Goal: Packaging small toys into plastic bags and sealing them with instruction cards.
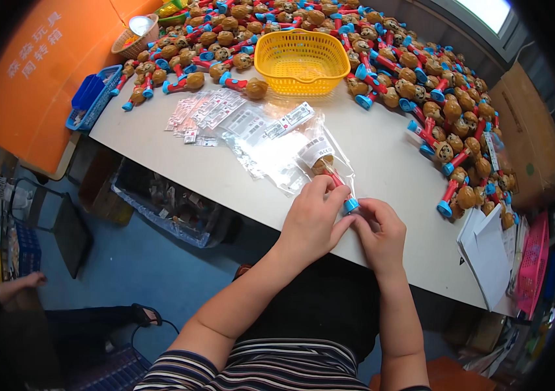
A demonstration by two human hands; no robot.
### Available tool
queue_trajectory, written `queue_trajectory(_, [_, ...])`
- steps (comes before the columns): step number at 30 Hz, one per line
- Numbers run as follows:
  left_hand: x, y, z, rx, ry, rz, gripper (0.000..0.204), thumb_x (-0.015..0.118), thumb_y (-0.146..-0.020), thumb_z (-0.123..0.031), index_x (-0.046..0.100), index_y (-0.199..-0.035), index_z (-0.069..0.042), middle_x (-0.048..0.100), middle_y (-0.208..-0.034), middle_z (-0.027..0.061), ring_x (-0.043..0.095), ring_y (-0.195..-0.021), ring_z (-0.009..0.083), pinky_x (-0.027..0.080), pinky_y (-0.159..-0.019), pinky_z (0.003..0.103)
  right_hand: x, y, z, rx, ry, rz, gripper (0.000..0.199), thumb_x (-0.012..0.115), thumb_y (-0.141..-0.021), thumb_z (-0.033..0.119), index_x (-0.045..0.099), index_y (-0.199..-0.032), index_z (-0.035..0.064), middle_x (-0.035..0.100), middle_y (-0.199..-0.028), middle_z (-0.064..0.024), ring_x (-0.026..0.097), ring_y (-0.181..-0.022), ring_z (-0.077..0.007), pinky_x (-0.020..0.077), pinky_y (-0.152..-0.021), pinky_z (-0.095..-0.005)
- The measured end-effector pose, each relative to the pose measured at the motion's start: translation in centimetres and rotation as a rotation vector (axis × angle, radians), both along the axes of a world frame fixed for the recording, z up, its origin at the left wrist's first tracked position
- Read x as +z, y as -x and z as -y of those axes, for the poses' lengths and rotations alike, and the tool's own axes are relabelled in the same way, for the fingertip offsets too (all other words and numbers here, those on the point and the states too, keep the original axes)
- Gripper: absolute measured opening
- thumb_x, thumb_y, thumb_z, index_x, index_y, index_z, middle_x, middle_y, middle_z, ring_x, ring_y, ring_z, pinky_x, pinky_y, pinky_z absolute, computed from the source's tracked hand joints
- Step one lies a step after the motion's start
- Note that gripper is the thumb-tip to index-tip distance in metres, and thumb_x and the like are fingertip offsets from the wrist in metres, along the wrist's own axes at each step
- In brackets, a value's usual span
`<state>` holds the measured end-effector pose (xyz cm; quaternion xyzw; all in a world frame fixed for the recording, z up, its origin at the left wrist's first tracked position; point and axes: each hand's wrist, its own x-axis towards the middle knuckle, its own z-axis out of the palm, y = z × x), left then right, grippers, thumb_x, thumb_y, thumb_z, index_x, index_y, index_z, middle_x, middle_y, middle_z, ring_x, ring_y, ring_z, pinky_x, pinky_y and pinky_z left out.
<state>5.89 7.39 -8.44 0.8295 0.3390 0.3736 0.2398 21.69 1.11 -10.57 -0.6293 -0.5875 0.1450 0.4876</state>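
Near the front edge of the bench [421, 251], head view: brown-headed toy [334, 175] lies at least partly in a clear bag [343, 148], left hand [313, 218] closed on its red stem, right hand [382, 234] narrow at the blue base, grip unclear. Toy probably light, stiff, smooth; best held by the stem. Bag likely limp, slippery.

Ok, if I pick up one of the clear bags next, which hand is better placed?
Probably your left hand: it's nearer the clear bags, which lie beyond it to the left. Your right hand sits farther off, to the right of the bagged toy. Both hands are at that toy.
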Motion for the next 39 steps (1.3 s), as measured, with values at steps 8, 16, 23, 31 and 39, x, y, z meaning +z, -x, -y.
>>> queue_trajectory(8, [-1.2,-1.2,-0.5,0.053,-0.026,0.09,0.028,0.074,-0.078,-0.003,0.06,-0.101,-0.001,0.055,-0.099,0.0142,0.06,-0.085,0.0316,0.051,-0.074,0.038,0.2,0.7,0.1,-0.038,0.147,-0.323,0.006,0.066,-0.088,-0.004,0.062,-0.092,-0.004,0.07,-0.09,-0.0108,0.067,-0.079,-0.0131,0.056,-0.074,-0.0256])
queue_trajectory(16, [-1.9,-2.4,-1.9,0.159,-0.093,0.07,0.029,0.069,-0.077,0.001,0.054,-0.102,-0.002,0.057,-0.086,0.0134,0.06,-0.076,0.0305,0.049,-0.067,0.04,-0.9,0.3,0.5,0.136,0.181,-0.599,0.016,0.065,-0.09,-0.005,0.051,-0.082,-0.0021,0.069,-0.092,-0.0129,0.066,-0.082,-0.0108,0.0568,-0.076,-0.0249])
queue_trajectory(23, [-1.4,-2.2,-1.5,0.185,-0.007,0.022,0.037,0.07,-0.078,-0.006,0.054,-0.111,-0.003,0.058,-0.086,0.0124,0.061,-0.076,0.0297,0.05,-0.068,0.039,-0.8,0.0,0.7,0.155,0.208,-0.629,0.013,0.066,-0.089,-0.004,0.054,-0.085,-0.0024,0.069,-0.091,-0.0105,0.066,-0.08,-0.0104,0.0555,-0.075,-0.0231])
queue_trajectory(31, [-0.4,3.0,-0.7,0.041,-0.036,0.025,0.043,0.073,-0.078,-0.01,0.056,-0.117,-0.003,0.057,-0.107,0.0156,0.061,-0.091,0.0314,0.051,-0.08,0.037,2.5,-3.2,1.5,0.06,0.275,-0.175,0.027,0.073,-0.083,0.001,0.06,-0.107,0.0008,0.066,-0.093,-0.0068,0.063,-0.08,-0.0113,0.0521,-0.072,-0.0245])
queue_trajectory(39, [0.9,2.5,0.0,0.019,0.234,0.074,0.055,0.078,-0.08,-0.016,0.049,-0.122,0.002,0.058,-0.108,0.0152,0.065,-0.088,0.0197,0.052,-0.071,0.029,3.4,-2.6,1.4,0.184,0.131,0.204,0.011,0.073,-0.082,0.005,0.069,-0.091,0.0006,0.066,-0.089,-0.0099,0.064,-0.077,-0.0213,0.0521,-0.07,-0.0306])
